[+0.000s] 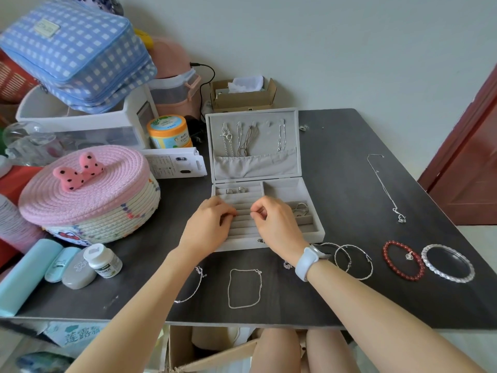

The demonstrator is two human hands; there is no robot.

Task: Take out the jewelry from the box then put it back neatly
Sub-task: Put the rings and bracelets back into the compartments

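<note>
Hands (243, 214) over grey jewelry box (306, 211), lid open, chains hanging inside.

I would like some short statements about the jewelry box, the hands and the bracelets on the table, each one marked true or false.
1. The jewelry box stands open, with chains hanging inside its lid. True.
2. The red bead bracelet lies inside the box. False: it lies on the dark table, to the right of the box.
3. Both the left hand and the right hand are over the ring rolls of the box. True.
4. The watch with the white strap is on the left wrist. False: it is on the right wrist.
5. Two rings sit in the back row of the ring rolls. True.
6. The long thin necklace hangs in the lid. False: it lies stretched on the table.
</note>
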